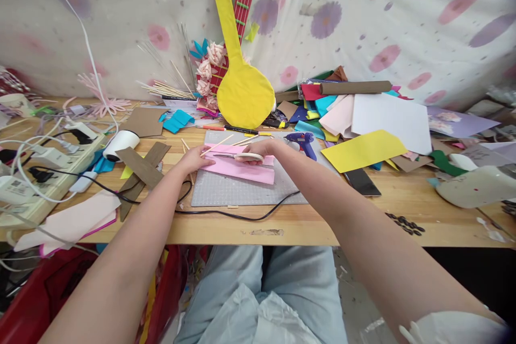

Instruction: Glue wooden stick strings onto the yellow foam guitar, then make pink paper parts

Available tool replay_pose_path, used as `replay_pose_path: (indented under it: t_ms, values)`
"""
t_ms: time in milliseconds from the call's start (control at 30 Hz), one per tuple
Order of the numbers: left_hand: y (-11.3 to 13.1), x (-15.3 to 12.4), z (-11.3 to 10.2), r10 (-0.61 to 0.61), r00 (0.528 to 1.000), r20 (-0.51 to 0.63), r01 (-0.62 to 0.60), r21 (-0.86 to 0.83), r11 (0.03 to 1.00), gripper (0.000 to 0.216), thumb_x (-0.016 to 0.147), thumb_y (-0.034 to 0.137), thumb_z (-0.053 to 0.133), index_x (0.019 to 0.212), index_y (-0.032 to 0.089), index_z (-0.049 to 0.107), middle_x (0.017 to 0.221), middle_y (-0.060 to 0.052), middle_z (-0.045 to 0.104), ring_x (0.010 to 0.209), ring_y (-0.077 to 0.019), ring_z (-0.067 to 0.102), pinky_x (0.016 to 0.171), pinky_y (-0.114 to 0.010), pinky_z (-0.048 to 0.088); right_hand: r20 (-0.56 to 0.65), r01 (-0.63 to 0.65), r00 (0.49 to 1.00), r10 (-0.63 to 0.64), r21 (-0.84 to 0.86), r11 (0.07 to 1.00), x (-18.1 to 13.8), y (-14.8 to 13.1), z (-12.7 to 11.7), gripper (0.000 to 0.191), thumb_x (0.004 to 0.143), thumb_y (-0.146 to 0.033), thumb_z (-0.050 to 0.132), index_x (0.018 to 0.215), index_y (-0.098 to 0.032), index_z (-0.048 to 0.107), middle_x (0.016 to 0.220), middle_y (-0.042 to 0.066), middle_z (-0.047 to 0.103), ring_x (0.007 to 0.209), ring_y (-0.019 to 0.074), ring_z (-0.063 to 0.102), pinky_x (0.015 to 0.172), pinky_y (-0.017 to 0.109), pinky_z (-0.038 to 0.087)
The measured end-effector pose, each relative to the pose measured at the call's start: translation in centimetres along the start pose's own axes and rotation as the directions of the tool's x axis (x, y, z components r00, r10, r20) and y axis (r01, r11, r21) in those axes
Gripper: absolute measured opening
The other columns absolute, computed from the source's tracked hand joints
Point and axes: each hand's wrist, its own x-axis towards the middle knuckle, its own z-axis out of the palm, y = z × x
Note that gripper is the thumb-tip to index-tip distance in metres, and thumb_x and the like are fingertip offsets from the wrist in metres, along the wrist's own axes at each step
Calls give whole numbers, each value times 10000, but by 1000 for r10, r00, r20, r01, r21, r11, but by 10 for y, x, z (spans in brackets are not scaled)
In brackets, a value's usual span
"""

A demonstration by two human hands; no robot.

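Observation:
A pink sheet point(252, 174), paper or thin foam, lies over the grey cutting mat point(217, 195). At its left end my left hand point(194, 159) is closed on the edge, fingers pressed to the pink material. My right hand point(261, 147) grips scissors point(248, 157) by their pale handles. Their blades point left along the sheet, where a lengthwise slit parts it into strips. A thin wooden stick point(217, 145) slants across the sheet's upper left, near my left fingers. Just right of my right hand sits a blue-purple glue gun point(305, 143).
A yellow banjo-shaped piece point(245, 94) leans at the back. Power strips and tangled cords point(52, 172) crowd the left. Right of the mat lie a yellow sheet point(365, 150), a dark phone point(362, 181) and small dark pieces point(405, 223). A black cord point(237, 217) crosses the mat's front.

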Motion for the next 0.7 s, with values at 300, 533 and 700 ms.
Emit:
replay_pose_path:
  t_ms: [300, 533, 700]
  values:
    - [7, 1, -5, -21, 999, 49, 19, 35, 999, 707, 499, 432, 683, 1143, 176, 546, 1045, -40, 623, 920, -215, 569, 802, -280, 420, 21, -55, 998, 55, -7, 998, -1, -9, -3, 504, 626, -662, 506, 645, -159, 481, 570, -28, 465, 480, 58, 407, 487, 213, 342]
    - [0, 7, -6, 8, 997, 72, -14, 79, 997, 653, 517, 445, 663, 1113, 195, 568, 1019, -27, 632, 893, -212, 578, 764, -269, 426, 53, -25, 998, 26, -17, 1000, 6, -7, -8, 515, 623, -667, 510, 620, -154, 479, 558, -32, 456, 459, 58, 400, 481, 223, 357]
    - [-5, 11, -7, 2, 997, 77, -9, 82, 997, 682, 487, 473, 670, 1101, 194, 570, 1035, -38, 625, 860, -210, 582, 757, -280, 428, 56, -46, 997, 44, 29, 999, 12, -1, -11, 517, 607, -664, 532, 642, -150, 483, 592, -23, 481, 472, 64, 440, 463, 216, 362]
